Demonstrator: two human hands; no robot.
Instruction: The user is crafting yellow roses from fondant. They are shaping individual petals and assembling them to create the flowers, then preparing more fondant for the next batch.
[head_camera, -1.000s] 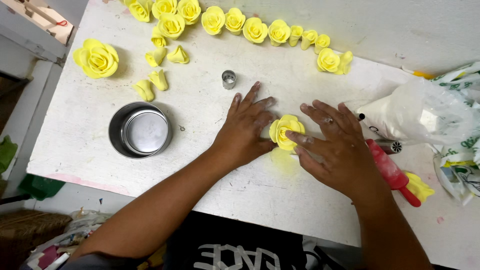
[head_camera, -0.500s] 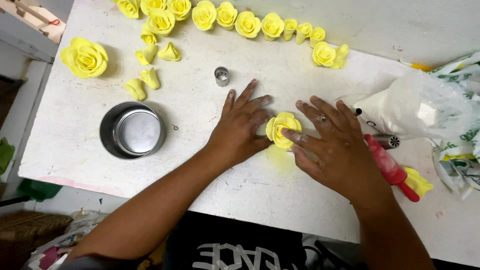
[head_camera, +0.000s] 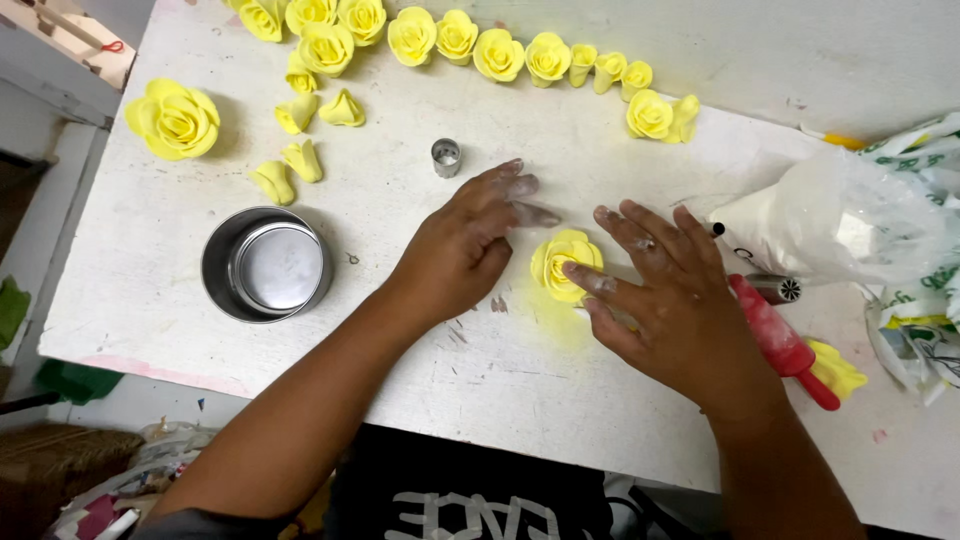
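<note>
Rose (head_camera: 566, 264) looks soft, easily crushed; best lifted by its base. Left hand (head_camera: 462, 245) and right hand (head_camera: 672, 305) lie released, fingers spread, beside it.

Table (head_camera: 620, 420): white painted surface, matt, scuffed, yellow powder stain at centre. Yellow rose (head_camera: 566, 264) on stain: soft matt paste, smooth petals. Left hand (head_camera: 460, 250) and right hand (head_camera: 680, 310) flanked rose, fingertips dusted pale powder. Round tin (head_camera: 266, 265) left of rose: brushed metal, dull sheen. Small cutter (head_camera: 445, 157) above-left of rose: shiny metal. Rolling pin (head_camera: 780, 340) right of rose: red plastic, powder-smeared. Bag (head_camera: 840, 220) beyond pin: thin translucent plastic, crinkled.
</note>
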